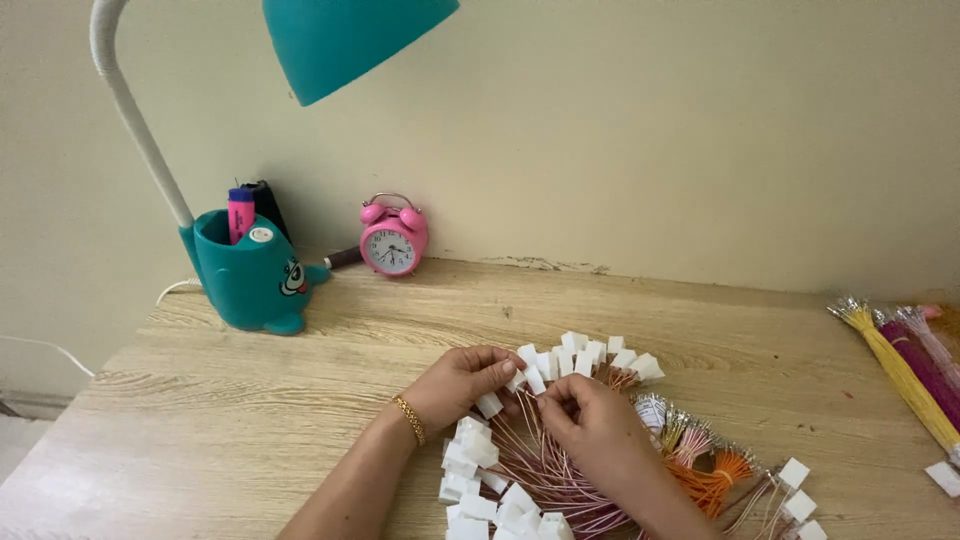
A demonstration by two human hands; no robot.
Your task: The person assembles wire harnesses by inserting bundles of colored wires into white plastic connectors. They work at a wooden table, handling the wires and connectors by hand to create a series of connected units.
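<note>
My left hand (462, 380), with a gold bracelet on its wrist, pinches a small white plastic connector (518, 378) above a heap of wired connectors. My right hand (590, 420) meets it from the right, its fingertips closed on a thin wire at that same connector. Below and around both hands lies a fan of white connector blocks (480, 490) with thin pink and brown wires (560, 480). More white connectors (600, 355) sit in a row just beyond my fingers.
A teal desk lamp with a pen-holder base (250, 275) stands at the back left, and a pink alarm clock (393, 240) by the wall. Orange and pink wire bundles (715, 470) lie right of my hands. Yellow and magenta wire bundles (905, 365) lie at the table's right edge.
</note>
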